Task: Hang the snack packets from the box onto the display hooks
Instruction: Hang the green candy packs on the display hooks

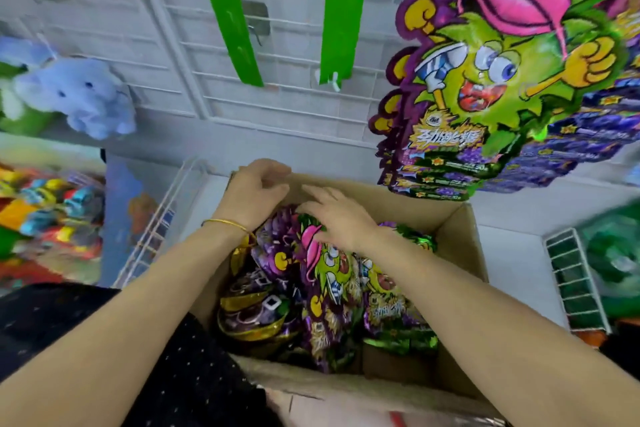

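While both arms reach into the box (457, 236), the packets (332, 274) lie in it as a loose heap, purple and green. The right grip (336, 215) is wide, its straight fingers resting flat on the top packets. The left grip (256, 194) is at the far rim of the box with curled fingers; if it holds something, I cannot tell. The hung packets (491, 80) are at the upper right, before a white wire grid (277, 55). A blue plush elephant (79, 94) is at the left.
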`<state>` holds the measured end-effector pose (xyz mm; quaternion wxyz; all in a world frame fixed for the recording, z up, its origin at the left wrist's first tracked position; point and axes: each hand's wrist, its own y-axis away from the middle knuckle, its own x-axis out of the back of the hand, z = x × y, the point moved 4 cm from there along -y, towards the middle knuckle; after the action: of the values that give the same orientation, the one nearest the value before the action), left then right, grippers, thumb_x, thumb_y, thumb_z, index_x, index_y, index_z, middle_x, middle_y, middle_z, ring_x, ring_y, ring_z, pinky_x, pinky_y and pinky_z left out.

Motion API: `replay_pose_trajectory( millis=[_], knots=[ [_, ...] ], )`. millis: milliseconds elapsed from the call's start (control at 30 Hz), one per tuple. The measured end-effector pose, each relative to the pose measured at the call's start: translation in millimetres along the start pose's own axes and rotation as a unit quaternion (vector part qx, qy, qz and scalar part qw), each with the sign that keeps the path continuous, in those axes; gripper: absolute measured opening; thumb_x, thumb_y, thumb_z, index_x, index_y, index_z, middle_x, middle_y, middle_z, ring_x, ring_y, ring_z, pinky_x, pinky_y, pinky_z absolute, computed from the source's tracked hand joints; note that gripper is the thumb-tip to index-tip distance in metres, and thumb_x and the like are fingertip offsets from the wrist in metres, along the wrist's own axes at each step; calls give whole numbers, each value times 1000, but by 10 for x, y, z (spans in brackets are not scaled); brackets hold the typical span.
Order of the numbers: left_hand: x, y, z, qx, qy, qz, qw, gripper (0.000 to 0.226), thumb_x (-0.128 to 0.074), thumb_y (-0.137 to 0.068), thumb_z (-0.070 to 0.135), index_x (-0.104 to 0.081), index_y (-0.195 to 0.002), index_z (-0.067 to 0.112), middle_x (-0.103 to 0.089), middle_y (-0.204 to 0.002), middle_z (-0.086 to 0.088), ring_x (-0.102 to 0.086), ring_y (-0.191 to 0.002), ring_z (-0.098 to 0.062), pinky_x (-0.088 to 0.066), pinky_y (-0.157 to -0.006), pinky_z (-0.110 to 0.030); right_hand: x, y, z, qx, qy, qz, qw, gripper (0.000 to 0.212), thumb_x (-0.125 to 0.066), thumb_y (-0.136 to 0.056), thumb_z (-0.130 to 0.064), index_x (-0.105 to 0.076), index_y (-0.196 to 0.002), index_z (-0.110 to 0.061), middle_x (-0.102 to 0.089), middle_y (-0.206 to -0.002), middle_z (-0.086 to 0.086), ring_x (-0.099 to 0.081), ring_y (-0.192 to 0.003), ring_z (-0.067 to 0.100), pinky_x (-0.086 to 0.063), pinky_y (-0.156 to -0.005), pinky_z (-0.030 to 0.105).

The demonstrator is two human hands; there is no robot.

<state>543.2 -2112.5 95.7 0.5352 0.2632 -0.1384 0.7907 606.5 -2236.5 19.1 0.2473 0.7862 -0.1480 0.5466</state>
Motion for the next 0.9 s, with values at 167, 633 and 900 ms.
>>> replay_pose_trajectory(
  millis=[167,633,900],
  knots=[
    [-66,60,119,-9,-14,-47,999,27,-56,-87,11,-58,-114,13,-56,-104,5,-51,-98,-8,-35,-83,-15,193,66,86,46,32,25,998,24,-69,-79,-28,-54,-92,-16,-56,-123,8,-45,-122,27,-40,-97,42],
    [-236,429,773,-79,-4,-180,980,13,-55,-88,34,-58,-77,29,-58,-84,9,-52,-77,8,-37,-75,-6,1191,1191,355,-10,-268,179,947,36,-62,-86,-8,-37,-76,-31,-37,-70,-8,-36,-65,11,-34,-64,32],
    [-278,255,1682,-192,-55,-160,967,19,-67,-81,18,-60,-69,5,-55,-64,-1,-53,-62,1,-40,-63,-12,1848,1739,400,-63,-325,266,905,23,-64,-87,-21,-64,-107,-11,-62,-99,-6,-56,-92,12,-43,-72,13]
  ],
)
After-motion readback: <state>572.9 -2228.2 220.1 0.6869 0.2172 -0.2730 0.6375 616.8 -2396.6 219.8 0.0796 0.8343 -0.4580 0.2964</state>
